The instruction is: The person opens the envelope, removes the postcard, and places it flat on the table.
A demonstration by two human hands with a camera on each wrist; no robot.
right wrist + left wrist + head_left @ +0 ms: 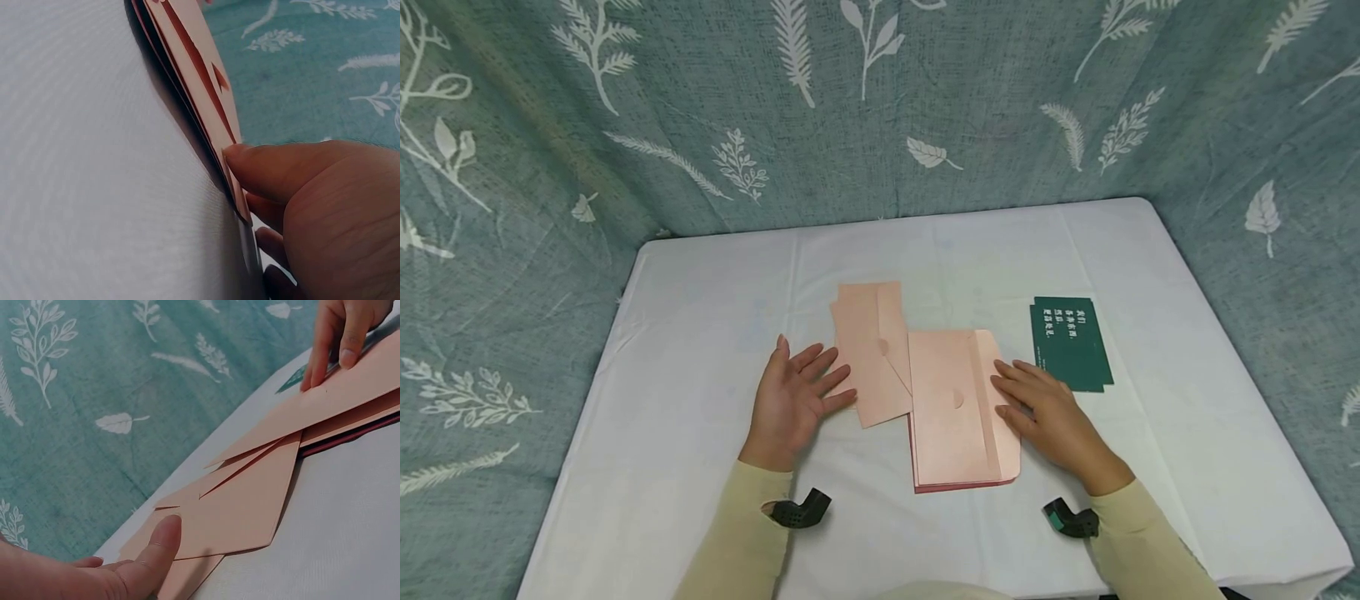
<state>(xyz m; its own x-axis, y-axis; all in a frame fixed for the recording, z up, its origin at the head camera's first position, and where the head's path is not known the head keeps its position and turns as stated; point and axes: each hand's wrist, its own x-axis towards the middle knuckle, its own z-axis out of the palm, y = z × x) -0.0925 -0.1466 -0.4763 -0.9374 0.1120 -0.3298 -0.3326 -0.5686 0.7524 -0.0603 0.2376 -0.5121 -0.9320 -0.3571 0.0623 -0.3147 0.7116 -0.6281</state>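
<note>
A stack of pale pink envelopes [951, 408] lies at the middle of the table, the top one with its flap opened out to the right. Darker red edges show beneath it. My right hand [1051, 417] touches that flap with fairly straight fingers; in the right wrist view its thumb [250, 164] lies against the stack's edge. Left of the stack, more pink envelopes [867, 354] overlap at slightly different angles. My left hand [793, 404] is spread with the palm turned up, fingertips close by their left edge, holding nothing.
Dark green cards [1071, 354] with white printed characters lie in a small pile beyond my right hand. A white cloth [700, 367] covers the table. Green leaf-patterned fabric [880, 142] hangs behind the table and along its sides.
</note>
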